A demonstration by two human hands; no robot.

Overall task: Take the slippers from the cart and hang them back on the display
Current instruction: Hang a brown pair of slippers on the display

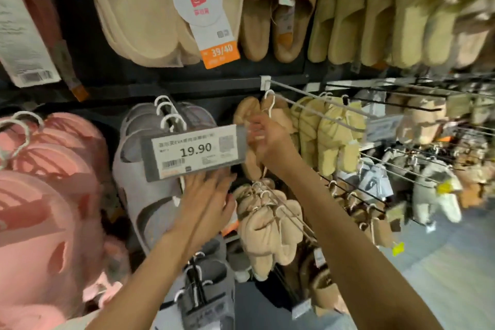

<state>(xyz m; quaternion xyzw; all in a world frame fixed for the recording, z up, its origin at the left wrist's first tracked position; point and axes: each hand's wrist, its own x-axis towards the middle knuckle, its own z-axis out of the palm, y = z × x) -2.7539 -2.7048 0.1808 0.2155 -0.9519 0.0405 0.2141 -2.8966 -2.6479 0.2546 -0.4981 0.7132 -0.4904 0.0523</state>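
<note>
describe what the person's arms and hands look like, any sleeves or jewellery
Both forearms are bare up to the frame's bottom edge: no sleeves, watch or bracelets show. The left hand and right hand wear no gloves, and no rings can be made out. The picture is too blurred to tell whether the nails are painted.

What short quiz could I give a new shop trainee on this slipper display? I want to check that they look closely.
1. True or false: the right hand grips a pair of beige fabric slippers with a white plastic hanger hook.
2. Which price shows on the grey shelf price label? A) 29.90 B) 19.90 C) 9.90
3. Fill in: the left hand lies with straight fingers against the ____ rubber slippers below that label.

Key: 1 true; 2 B; 3 grey.
</note>
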